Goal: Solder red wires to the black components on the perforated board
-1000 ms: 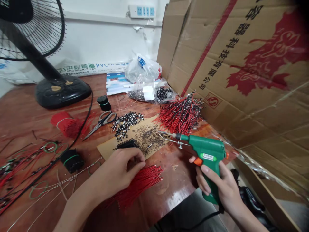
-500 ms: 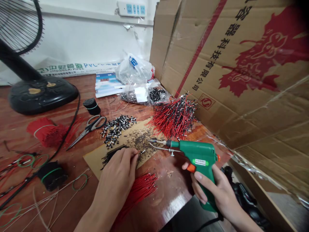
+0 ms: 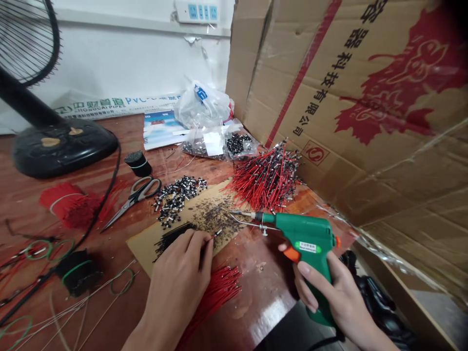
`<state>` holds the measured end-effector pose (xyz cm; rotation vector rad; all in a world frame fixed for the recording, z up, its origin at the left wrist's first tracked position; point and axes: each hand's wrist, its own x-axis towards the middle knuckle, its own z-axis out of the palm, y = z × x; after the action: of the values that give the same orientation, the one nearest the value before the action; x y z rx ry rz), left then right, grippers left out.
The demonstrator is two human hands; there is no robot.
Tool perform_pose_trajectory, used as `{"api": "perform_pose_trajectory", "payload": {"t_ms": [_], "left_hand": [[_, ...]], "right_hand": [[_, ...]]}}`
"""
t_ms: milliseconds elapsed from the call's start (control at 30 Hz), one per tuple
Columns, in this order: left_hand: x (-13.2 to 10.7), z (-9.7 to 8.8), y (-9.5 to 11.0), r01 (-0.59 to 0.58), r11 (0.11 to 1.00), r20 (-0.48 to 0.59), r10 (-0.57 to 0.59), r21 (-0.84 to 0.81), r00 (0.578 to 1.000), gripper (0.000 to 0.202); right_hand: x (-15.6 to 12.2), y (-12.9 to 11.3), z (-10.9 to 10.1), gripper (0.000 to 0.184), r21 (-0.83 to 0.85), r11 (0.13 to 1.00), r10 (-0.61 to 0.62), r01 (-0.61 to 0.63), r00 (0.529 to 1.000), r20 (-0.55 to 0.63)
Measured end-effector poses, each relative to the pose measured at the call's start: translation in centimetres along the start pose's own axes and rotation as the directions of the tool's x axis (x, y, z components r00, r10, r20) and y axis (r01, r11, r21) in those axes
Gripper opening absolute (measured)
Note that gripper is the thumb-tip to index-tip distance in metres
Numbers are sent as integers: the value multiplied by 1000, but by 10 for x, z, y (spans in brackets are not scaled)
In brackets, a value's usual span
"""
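Observation:
My left hand [image 3: 179, 275] pinches a thin red wire [image 3: 209, 239], whose small metal-tipped end [image 3: 218, 233] sticks out past my fingers. It rests over a brown cardboard sheet [image 3: 144, 256] strewn with dark specks. My right hand [image 3: 323, 287] grips a green soldering gun [image 3: 307, 241] by its handle, with a finger on the orange trigger. The gun's thin metal tip [image 3: 241, 213] points left, a little apart from the wire end. Black wire ends [image 3: 171, 239] lie beside my left fingers, and loose red wires [image 3: 215, 290] lie under my left wrist.
A red-and-black wire pile [image 3: 266, 180] and small metal-and-black parts [image 3: 178, 197] sit on the reddish wooden table [image 3: 263, 292]. Scissors [image 3: 137, 195], a black spool [image 3: 138, 164], a fan base [image 3: 62, 146], plastic bags [image 3: 203, 109] and a printed cardboard box [image 3: 329, 107] surround them.
The wire end now shows clearly beyond my left fingers, which have shifted slightly up and right. The soldering gun has moved slightly right, and the view has barely moved.

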<state>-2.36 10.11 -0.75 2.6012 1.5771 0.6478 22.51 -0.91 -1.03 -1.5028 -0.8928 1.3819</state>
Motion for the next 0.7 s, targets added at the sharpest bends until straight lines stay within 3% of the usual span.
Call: {"api": "perform_pose_trajectory", "payload": {"t_ms": [233, 533, 700], "left_hand": [[0, 0, 1, 35, 999, 49, -36, 18, 998, 14], [-1, 1, 2, 49, 998, 61, -52, 47, 997, 18], [0, 0, 2, 37, 997, 48, -40, 66, 998, 19]], "right_hand": [[0, -4, 2, 55, 4, 1000, -9, 9, 1000, 2], [-1, -3, -2, 67, -67, 998, 6, -7, 1000, -11], [-1, -7, -1, 70, -15, 999, 32, -31, 999, 28]]}}
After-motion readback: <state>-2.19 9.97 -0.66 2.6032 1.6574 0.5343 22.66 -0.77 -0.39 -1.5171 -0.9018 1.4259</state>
